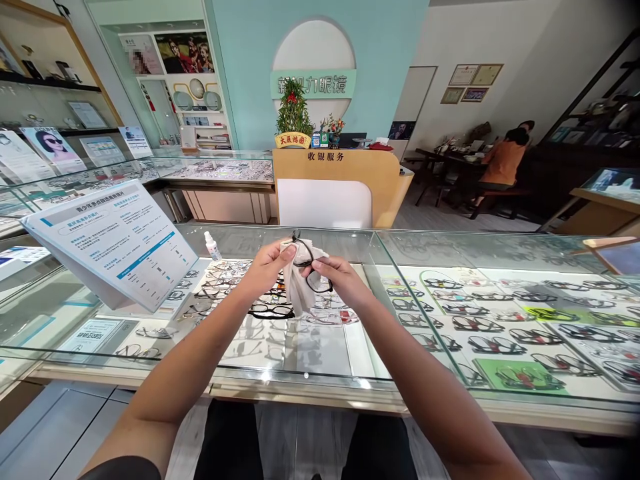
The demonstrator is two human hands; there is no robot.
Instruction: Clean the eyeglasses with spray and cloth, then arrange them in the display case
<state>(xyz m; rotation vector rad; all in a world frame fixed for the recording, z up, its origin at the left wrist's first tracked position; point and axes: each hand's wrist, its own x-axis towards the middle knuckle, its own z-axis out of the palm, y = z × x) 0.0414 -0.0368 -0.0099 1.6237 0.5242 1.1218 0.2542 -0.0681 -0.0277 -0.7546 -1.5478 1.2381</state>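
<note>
Above the glass counter, both my hands meet around a pair of dark-framed eyeglasses [319, 283] and a pale cleaning cloth [299, 293]. My left hand [271, 265] is closed, pinching the cloth against one lens side of the glasses. The fingers of my right hand [343, 276] are closed on the frame near its middle, with one lens showing below them. The cloth drapes down from between the hands and covers part of the frame. A white spray bottle [212, 247] stands on the counter to the left of my left hand.
Under the glass countertop [320, 370] lie several rows of eyeglasses [475, 323]. A large printed sign [117, 243] stands on the left. Beyond the counter is a wooden cashier desk [345, 173] with a plant [294, 113]. A person in orange [503, 163] sits at a far table.
</note>
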